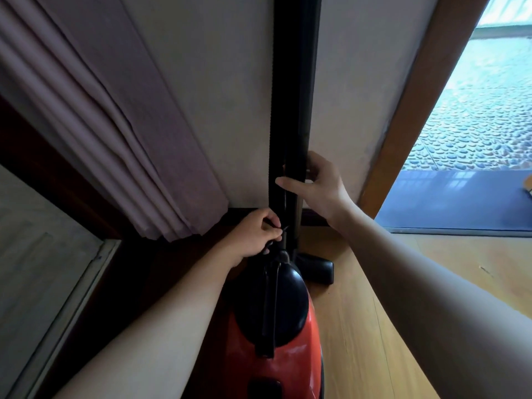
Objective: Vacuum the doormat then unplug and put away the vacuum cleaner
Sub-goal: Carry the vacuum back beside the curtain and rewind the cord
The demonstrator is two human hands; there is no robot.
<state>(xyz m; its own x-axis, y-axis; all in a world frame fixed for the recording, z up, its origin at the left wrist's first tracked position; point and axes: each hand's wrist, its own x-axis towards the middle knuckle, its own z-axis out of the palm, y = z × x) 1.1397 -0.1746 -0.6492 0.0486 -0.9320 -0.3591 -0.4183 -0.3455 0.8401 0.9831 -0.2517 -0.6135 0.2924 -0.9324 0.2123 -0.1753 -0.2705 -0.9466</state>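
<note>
While both bare forearms reach in from the lower edge, the red vacuum cleaner [288, 370] stands nearest on the wooden floor [374, 341], its black domed top and black carrying handle [269, 312] turned towards the camera. Just beyond the dome, the left hand [256, 234] has its fingers curled, pinching a small dark piece [283, 229] close to the foot of the upright tube; what that piece is cannot be told. To the right of it, the black floor head [316, 269] rests flat on the floor, near the skirting.

Higher up, the right hand [316, 185] grips the black wand [299, 96], thumb laid across its front and fingers wrapped behind. The wand stands upright against the pale wall [216, 96], with a ribbed black hose [277, 110] running alongside its left edge.

A mauve curtain [115, 139] hangs in folds at the left, its hem near the floor. On the right, past a wooden door frame [417, 110], a blue-grey doormat [446, 203] lies across the threshold, well apart from the vacuum cleaner, with pebbled paving [475, 125] beyond it.
</note>
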